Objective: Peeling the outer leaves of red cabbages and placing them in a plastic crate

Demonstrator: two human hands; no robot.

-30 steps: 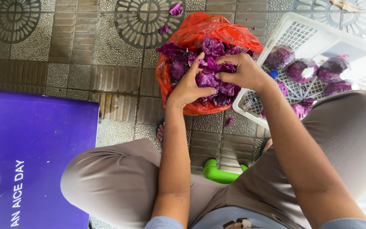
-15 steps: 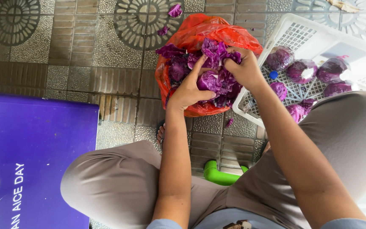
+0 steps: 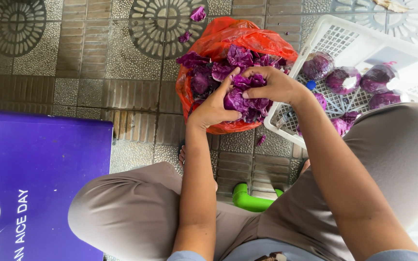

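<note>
A red plastic bag [image 3: 221,41] lies open on the tiled floor, stuffed with loose purple cabbage leaves [image 3: 201,77]. My left hand [image 3: 214,106] presses into the leaves at the bag's near side, thumb up along a dark leaf. My right hand [image 3: 272,84] curls over a bunch of leaves beside it. Both hands meet on the same clump of purple leaves [image 3: 242,99].
A white slatted plastic basket [image 3: 337,36] at the right holds several wrapped purple cabbage heads [image 3: 343,79]. A purple box [image 3: 35,188] sits at lower left. A green stool leg [image 3: 247,199] shows between my knees. Stray leaf scraps [image 3: 198,13] lie on the tiles.
Both hands have shifted slightly within the bag, pushing and gathering the leaves closer together; my right hand now curls more tightly over the clump.
</note>
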